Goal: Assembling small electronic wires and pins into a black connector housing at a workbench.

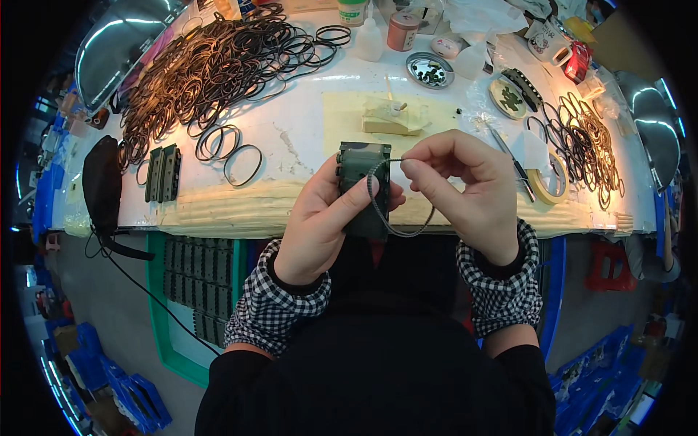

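above worktop's front edge point(240, 211), left hand point(316, 218) grips a dark green ridged block point(354, 163), likely light, stiff, best held by its sides; right hand point(472, 189) pinches a thin dark band point(402, 234), probably flexible.

hands point(316, 225): 2 | green case point(355, 168) in hand: 1 | thin loop point(407, 235) in hand: 1 | ring piles point(225, 65): 2, rings too many to count | tape roll point(562, 190): 1 | mug point(542, 43): 1 | yellow block point(391, 126): 1 | checked cuffs point(265, 312): 2

Workshop, heaped dark loops point(225, 62), parts crate point(157, 298)
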The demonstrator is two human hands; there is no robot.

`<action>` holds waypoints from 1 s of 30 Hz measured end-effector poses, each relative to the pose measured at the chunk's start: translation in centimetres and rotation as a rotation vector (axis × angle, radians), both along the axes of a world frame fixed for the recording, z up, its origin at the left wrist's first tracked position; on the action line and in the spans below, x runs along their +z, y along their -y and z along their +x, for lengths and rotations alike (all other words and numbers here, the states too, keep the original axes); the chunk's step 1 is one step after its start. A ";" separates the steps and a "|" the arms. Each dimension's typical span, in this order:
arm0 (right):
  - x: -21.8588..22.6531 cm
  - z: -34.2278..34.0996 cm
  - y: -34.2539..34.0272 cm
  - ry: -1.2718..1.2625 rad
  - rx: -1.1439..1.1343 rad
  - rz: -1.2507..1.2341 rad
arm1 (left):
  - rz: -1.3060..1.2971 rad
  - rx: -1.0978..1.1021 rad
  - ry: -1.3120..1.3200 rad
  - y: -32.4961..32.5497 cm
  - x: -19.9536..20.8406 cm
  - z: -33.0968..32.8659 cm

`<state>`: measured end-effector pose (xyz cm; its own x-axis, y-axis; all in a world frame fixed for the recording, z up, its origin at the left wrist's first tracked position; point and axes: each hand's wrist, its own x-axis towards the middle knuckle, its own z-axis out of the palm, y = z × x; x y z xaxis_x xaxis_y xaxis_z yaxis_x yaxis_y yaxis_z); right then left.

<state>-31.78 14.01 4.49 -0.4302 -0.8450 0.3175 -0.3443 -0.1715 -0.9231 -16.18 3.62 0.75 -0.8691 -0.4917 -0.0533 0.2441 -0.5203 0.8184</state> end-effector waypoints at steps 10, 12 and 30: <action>-1.4 0.3 1.0 0.124 0.068 0.047 | 0.056 0.000 -0.004 -0.8 -0.2 0.2; -1.4 0.2 0.8 0.173 0.094 0.086 | 0.064 -0.008 -0.005 -0.9 -0.3 0.0; -1.5 1.1 0.9 0.066 0.001 -0.021 | 0.079 0.073 -0.100 -1.4 -1.0 -0.6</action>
<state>-30.72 13.07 3.00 -0.4497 -0.8390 0.3064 -0.2826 -0.1917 -0.9399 -16.80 5.02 -0.26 -0.8339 -0.5518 -0.0094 0.3618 -0.5596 0.7456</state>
